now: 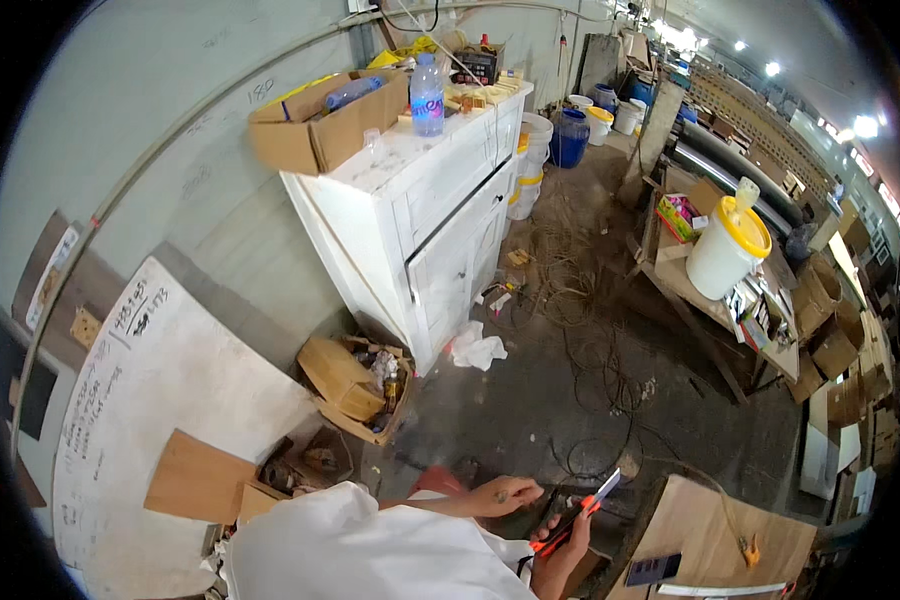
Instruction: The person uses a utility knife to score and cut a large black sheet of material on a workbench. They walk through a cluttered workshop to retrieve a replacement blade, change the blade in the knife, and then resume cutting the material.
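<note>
Dark workshop floor (490, 430) ahead. Right hand (562, 562) wrapped round utility knife (576, 520), blade (608, 484) out past fingers. Left hand (510, 496) just left of them, loosely curled, apparently empty. Advise keeping edge clear of it.

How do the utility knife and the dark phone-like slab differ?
The utility knife is held in the right hand; the phone-like slab lies on the wood-grained board. The knife is slim with its blade out; the slab is a broader, flat rectangle. The knife is orange-red and black; the slab is mostly dark.
</note>
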Motion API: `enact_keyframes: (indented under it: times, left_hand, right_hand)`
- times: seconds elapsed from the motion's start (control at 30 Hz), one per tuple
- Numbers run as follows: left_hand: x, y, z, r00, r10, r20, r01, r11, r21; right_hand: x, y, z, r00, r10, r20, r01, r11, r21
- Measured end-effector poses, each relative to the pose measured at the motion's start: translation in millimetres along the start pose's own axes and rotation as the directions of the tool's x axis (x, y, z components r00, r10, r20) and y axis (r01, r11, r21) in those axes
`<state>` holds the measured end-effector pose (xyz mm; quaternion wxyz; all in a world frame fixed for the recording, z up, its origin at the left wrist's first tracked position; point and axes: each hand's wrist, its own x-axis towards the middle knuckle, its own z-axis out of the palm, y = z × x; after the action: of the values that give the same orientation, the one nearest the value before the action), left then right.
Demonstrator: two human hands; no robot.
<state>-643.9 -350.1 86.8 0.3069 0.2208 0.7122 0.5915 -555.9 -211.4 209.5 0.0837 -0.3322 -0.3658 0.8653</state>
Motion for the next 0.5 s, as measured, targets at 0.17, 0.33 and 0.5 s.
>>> enact_keyframes:
  times: [0.17, 0.33, 0.5]
  left_hand:
    - [70, 19, -66, 0.971, -0.056, -0.234, 0.036, 0.995, -0.09]
    - [115, 31, -110, 0.947, -0.183, -0.263, 0.131, 0.97, -0.204]
    - [211, 63, -153, 0.976, -0.148, -0.162, 0.049, 0.867, -0.496]
  right_hand:
    - [87, -39, 77, 0.994, 0.036, 0.1, -0.023, 0.992, -0.128]
    - [185, -53, 120, 0.956, 0.125, 0.266, -0.105, 0.991, -0.088]
    - [288, -72, 167, 0.922, 0.131, 0.364, -0.11, 0.991, -0.076]
